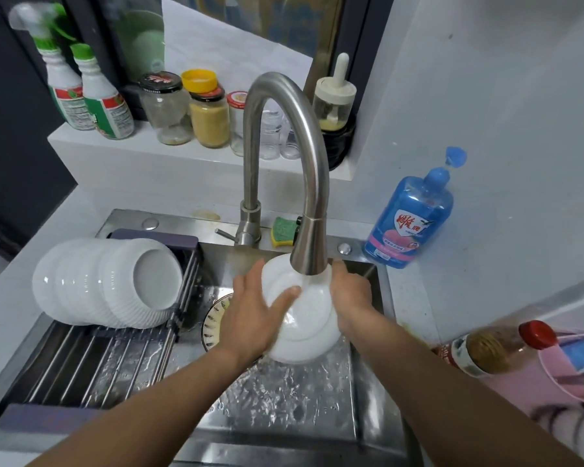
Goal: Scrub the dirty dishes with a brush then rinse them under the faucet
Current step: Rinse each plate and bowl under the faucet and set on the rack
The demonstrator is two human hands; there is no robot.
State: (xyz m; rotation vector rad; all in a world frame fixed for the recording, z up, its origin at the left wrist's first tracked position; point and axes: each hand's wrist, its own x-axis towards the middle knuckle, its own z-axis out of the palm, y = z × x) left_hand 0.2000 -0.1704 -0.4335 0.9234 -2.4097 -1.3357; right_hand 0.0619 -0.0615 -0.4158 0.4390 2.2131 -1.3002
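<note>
The bowl (304,332) sits tilted under the faucet (312,251), over the sink's (363,392) right half: left hand (253,315) pressed flat on it, fingers spread, right hand (351,298) gripping its right rim. The rack (98,358) lies left, on the left hand's side
</note>
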